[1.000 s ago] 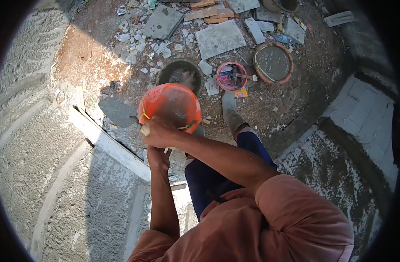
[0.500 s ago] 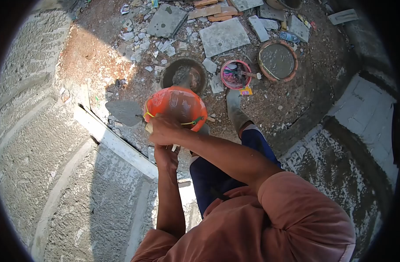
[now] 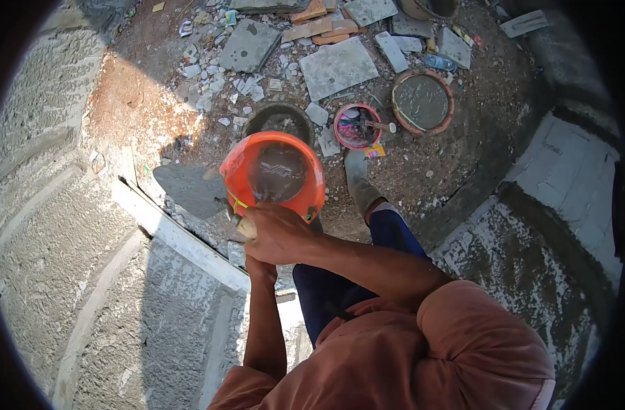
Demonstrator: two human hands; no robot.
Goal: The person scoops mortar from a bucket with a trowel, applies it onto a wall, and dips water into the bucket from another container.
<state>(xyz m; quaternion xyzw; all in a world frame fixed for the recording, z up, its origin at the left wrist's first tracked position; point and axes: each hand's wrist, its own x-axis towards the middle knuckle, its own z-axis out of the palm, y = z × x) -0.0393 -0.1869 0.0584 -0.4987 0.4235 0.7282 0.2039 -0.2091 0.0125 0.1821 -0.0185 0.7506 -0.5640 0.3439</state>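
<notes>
An orange bucket (image 3: pixel 314 174) is tipped over the near edge of a dark round tub (image 3: pixel 280 109), its mouth facing up toward me and wet grey mix inside. My right hand (image 3: pixel 278 234) is closed at the bucket's near rim, round a tool's pale handle (image 3: pixel 246 227). A yellow cord shows on the rim beside it. Below it, my left hand (image 3: pixel 260 268) is mostly hidden under the right hand, so its fingers and grip cannot be made out.
Right of the tub stand a pink bucket (image 3: pixel 359 142) with tools and a round basin (image 3: pixel 450 102) of grey mix. Slabs (image 3: pixel 338 67), bricks (image 3: pixel 334 27) and rubble lie beyond. A pale board (image 3: pixel 189 240) edges the rough wall on the left.
The orange bucket has turned so more of its inside shows, and less of the dark tub is visible. My right hand has moved slightly down and right, covering more of my left hand.
</notes>
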